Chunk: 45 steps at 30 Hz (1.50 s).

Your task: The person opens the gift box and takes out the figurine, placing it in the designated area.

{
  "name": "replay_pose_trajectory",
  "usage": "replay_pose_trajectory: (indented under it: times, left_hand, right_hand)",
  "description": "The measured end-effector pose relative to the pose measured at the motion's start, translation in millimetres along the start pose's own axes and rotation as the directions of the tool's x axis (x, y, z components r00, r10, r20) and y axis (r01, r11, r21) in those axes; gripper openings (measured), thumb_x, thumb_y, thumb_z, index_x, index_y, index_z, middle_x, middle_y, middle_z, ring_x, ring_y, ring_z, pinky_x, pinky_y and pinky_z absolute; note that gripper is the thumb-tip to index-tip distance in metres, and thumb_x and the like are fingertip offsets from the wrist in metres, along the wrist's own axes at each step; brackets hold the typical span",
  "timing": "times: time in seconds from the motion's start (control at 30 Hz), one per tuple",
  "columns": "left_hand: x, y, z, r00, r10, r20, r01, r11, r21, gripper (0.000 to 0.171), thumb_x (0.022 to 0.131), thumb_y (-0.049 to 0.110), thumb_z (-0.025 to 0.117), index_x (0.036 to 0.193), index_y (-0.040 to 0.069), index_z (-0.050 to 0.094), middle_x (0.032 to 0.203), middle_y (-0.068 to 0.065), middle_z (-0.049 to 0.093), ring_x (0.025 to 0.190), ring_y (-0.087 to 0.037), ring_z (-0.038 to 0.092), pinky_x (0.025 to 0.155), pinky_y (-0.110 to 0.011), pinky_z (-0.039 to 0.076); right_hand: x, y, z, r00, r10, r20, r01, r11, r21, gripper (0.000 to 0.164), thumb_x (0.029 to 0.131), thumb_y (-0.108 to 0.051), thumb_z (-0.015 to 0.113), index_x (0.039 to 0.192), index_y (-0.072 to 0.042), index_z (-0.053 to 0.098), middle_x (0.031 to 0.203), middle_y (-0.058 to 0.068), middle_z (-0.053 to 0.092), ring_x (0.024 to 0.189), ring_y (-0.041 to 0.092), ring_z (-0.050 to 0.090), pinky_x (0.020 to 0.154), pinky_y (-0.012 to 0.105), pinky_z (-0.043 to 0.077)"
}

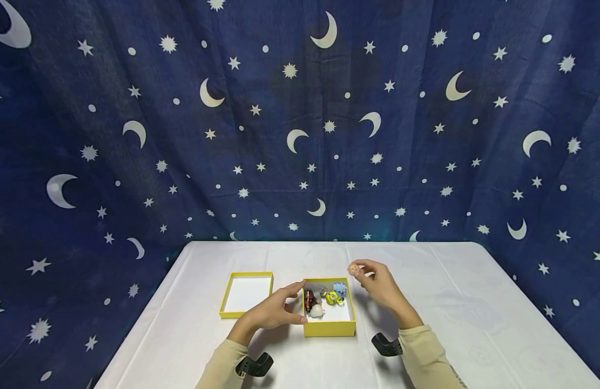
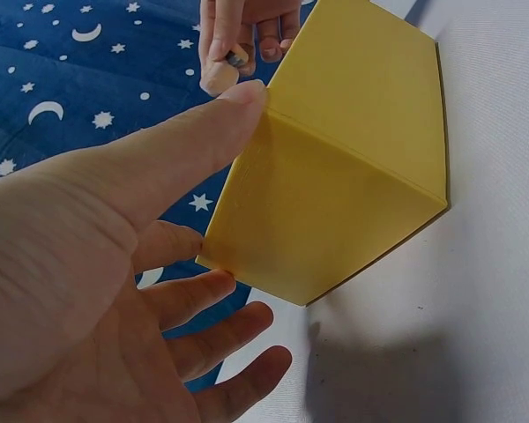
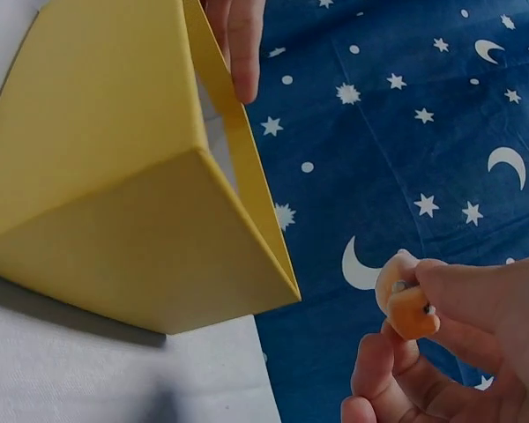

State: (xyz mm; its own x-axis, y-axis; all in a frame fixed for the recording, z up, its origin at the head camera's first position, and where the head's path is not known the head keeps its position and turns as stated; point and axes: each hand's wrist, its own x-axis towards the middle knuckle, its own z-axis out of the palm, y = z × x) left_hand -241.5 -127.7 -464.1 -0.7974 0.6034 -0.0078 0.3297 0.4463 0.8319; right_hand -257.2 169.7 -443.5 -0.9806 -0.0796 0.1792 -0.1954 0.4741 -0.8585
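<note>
A yellow box with a white inside stands on the table, holding several small toy figures: a yellow one, a blue one, a red-and-black one and a white one. At its left side, my left hand touches the rim with the thumb near the front corner, fingers spread and mostly straight. Just beyond the box's back right corner, my right hand pinches a small pinkish-orange toy figure between thumb and fingers, raised above the table.
Left of the box lies its yellow-edged lid, white inside facing up. White cloth covers the table. Behind it hangs a dark blue curtain with moons and stars. A black band is on each wrist.
</note>
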Motion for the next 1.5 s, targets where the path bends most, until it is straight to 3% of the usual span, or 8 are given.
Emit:
replay_pose_trajectory:
  times: [0.2, 0.5, 0.63, 0.8, 1.2, 1.5]
  left_hand:
    - [0.4, -1.0, -0.5, 1.0, 0.003, 0.001, -0.003, 1.0, -0.005, 0.089, 0.089, 0.017, 0.079, 0.159, 0.001, 0.026, 0.166, -0.021, 0.027, 0.144, -0.046, 0.039, 0.115, -0.056, 0.041]
    - [0.5, -2.7, -1.3, 1.0, 0.001, 0.0, -0.001, 1.0, -0.013, 0.09, 0.088, 0.02, 0.079, 0.159, 0.002, 0.027, 0.166, -0.022, 0.026, 0.144, -0.045, 0.04, 0.114, -0.054, 0.043]
    - [1.0, -3.8, -0.8, 1.0, 0.002, 0.003, -0.002, 1.0, -0.009, 0.089, 0.089, 0.019, 0.079, 0.159, 0.001, 0.027, 0.166, -0.022, 0.026, 0.144, -0.045, 0.039, 0.114, -0.054, 0.043]
    - [1.4, -3.8, -0.5, 1.0, 0.006, 0.0, -0.006, 1.0, 0.005, 0.089, 0.089, 0.019, 0.079, 0.159, 0.001, 0.027, 0.166, -0.021, 0.026, 0.144, -0.045, 0.04, 0.115, -0.055, 0.041]
    - [0.9, -3.2, -0.1, 1.0, 0.007, 0.01, -0.007, 1.0, -0.007, 0.089, 0.09, 0.019, 0.078, 0.16, 0.003, 0.025, 0.166, -0.021, 0.025, 0.146, -0.046, 0.037, 0.115, -0.055, 0.041]
    - [1.4, -3.9, 0.6, 1.0, 0.008, 0.001, -0.008, 1.0, 0.003, 0.09, 0.089, 0.018, 0.079, 0.16, 0.004, 0.026, 0.166, -0.021, 0.026, 0.145, -0.047, 0.038, 0.114, -0.055, 0.042]
  right_hand:
    - [-1, 2, -7, 1.0, 0.004, 0.002, -0.004, 0.999, 0.04, 0.031, 0.097, -0.016, 0.069, 0.123, 0.001, 0.068, 0.092, 0.016, 0.066, 0.06, 0.013, 0.058, 0.049, 0.024, 0.048]
    - [-3, 2, -15, 1.0, 0.001, 0.031, -0.005, 0.994, 0.105, 0.034, 0.096, -0.013, 0.07, 0.124, 0.005, 0.065, 0.093, 0.017, 0.065, 0.057, 0.01, 0.057, 0.048, 0.024, 0.05]
    - [-2, 5, -19, 1.0, -0.003, 0.017, 0.002, 0.997, 0.072, 0.035, 0.096, -0.015, 0.07, 0.125, 0.005, 0.065, 0.096, 0.02, 0.069, 0.066, 0.012, 0.065, 0.057, 0.028, 0.056]
    - [-2, 10, -26, 0.999, -0.031, -0.009, 0.031, 1.0, 0.007, 0.032, 0.096, -0.017, 0.07, 0.121, 0.002, 0.068, 0.099, 0.02, 0.072, 0.075, 0.015, 0.066, 0.064, 0.025, 0.053]
    - [0, 19, -37, 0.998, -0.017, -0.056, 0.014, 0.999, -0.051, 0.031, 0.095, -0.016, 0.07, 0.119, 0.003, 0.069, 0.095, 0.018, 0.072, 0.076, 0.011, 0.062, 0.065, 0.021, 0.049]
    - [0, 26, -46, 0.998, 0.021, -0.067, -0.024, 0.998, -0.057, 0.035, 0.096, -0.024, 0.071, 0.119, 0.002, 0.069, 0.094, 0.016, 0.072, 0.076, 0.017, 0.064, 0.062, 0.022, 0.047]
